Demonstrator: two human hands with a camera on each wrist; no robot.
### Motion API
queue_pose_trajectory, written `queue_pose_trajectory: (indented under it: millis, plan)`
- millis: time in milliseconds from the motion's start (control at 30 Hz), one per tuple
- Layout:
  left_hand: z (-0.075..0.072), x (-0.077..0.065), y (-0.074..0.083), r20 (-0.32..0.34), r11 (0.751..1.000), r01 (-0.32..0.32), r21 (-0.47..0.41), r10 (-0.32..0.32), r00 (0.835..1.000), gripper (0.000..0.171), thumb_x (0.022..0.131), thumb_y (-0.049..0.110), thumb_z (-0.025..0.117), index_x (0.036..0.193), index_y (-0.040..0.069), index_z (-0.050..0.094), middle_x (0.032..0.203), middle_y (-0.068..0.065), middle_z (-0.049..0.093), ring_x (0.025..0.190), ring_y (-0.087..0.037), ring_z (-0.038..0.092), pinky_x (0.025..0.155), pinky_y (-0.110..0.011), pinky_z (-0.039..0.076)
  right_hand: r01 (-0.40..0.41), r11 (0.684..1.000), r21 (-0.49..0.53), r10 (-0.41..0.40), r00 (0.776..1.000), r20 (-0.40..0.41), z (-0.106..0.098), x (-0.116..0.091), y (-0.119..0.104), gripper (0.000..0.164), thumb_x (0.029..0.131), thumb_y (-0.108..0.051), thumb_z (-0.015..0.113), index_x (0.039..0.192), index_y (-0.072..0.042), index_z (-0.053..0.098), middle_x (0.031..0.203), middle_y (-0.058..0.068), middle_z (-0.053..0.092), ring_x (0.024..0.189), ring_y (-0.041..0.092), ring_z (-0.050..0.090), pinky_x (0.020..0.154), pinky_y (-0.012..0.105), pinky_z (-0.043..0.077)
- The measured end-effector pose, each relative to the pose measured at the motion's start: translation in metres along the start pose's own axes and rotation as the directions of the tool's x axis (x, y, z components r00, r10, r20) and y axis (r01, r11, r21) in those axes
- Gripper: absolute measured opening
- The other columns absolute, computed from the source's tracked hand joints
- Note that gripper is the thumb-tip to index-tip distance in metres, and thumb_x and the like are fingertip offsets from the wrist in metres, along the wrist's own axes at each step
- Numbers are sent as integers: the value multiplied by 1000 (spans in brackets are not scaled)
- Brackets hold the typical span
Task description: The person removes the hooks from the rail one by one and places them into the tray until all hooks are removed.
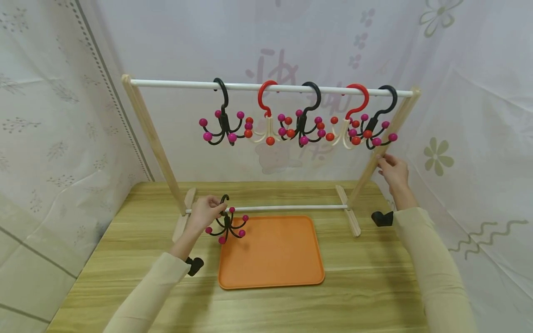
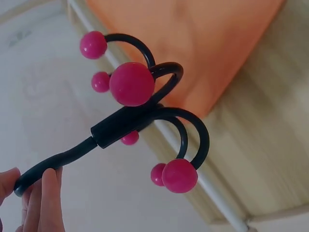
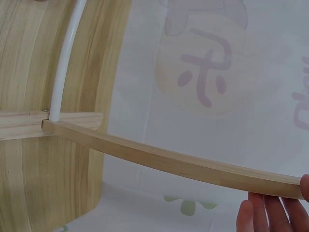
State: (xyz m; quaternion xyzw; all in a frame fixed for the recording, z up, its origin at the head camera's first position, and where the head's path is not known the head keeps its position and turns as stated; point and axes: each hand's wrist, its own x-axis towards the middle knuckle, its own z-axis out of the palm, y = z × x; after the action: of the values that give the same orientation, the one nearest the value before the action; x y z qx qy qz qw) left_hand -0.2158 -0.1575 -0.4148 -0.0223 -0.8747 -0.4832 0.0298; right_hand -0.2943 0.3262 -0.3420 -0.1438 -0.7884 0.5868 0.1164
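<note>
Carefully: your left hand [image 1: 207,212] pinches the black hanger [image 1: 226,222] by its curved top, above the tray's [image 1: 270,252] far left corner; your right hand [image 1: 393,172] is clamped on the right wooden post [image 1: 368,172]. A slack pinch could drop it; tugging the post might tangle the neighbouring hung hangers [image 1: 225,124]. Count one held, six pink balls [image 2: 132,84] on it, five hung: three black, two red-topped [image 1: 269,126].
</note>
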Motion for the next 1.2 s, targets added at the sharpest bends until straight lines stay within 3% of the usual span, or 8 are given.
queue_pose_trajectory:
  millis: [333, 533, 933, 1200]
  plan:
    - [26, -4, -6, 24, 999, -1, -32, 1, 1000, 18, 80, 15, 65, 76, 0, 56, 71, -17, 64, 52, -16, 58, 43, -26, 39, 10, 1000, -2, -10, 1000, 3, 0, 0, 0, 62, 87, -41, 48, 132, 0, 37, 126, 18, 43, 106, 21, 46, 90, 35, 37]
    - [36, -8, -7, 33, 1000, 4, 0, -4, 999, 20, 80, 18, 66, 74, 2, 55, 67, -13, 64, 52, -14, 54, 42, -25, 33, 7, 1000, -18, -7, 1000, 7, 1, -1, 0, 63, 87, -42, 48, 132, 0, 36, 127, 18, 42, 107, 22, 46, 89, 35, 38]
    - [53, -8, -19, -14, 999, -36, -6, 36, 999, 21, 79, 17, 68, 73, 4, 52, 72, -13, 64, 60, -19, 60, 50, -28, 42, 3, 1000, -21, -3, 1000, 7, 0, 0, 2, 63, 87, -42, 48, 133, -1, 36, 126, 18, 43, 106, 20, 46, 89, 33, 38]
    - [54, -8, -21, -30, 998, -49, 28, 50, 998, 21, 78, 18, 69, 71, 6, 53, 70, -7, 62, 63, -18, 60, 50, -28, 43, 7, 1000, -24, -7, 1000, 8, 0, 1, 3, 63, 87, -42, 47, 133, -2, 36, 123, 15, 44, 103, 19, 47, 88, 31, 39]
